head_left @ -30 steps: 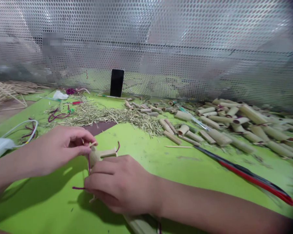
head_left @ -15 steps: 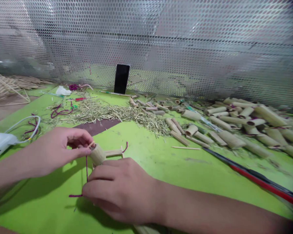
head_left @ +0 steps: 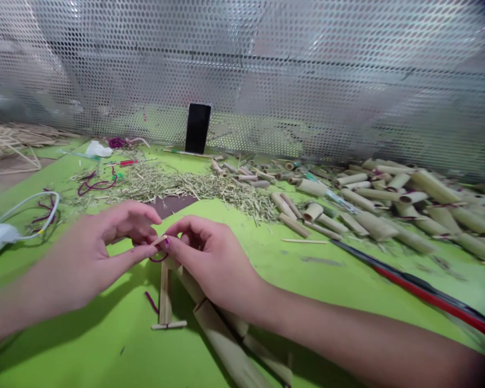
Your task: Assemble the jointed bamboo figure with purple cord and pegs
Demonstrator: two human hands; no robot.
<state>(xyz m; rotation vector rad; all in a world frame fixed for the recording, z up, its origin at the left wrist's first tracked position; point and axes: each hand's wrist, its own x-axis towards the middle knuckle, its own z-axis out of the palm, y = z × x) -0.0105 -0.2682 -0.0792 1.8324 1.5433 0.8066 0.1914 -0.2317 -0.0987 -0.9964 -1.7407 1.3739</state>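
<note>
Carefully, our left hand and right hand closed in narrow grips on a thin bamboo sliver, seemingly steadying it over the purple cord looped at the bamboo frame lying on the green desk.

Bamboo tubes lie right of the hands, with straw shavings and a phone behind them.

We are logging one perforated metal screen running behind a green-topped worktable, brownish floor showing at far left, and pale light glinting across the sheeting.
</note>
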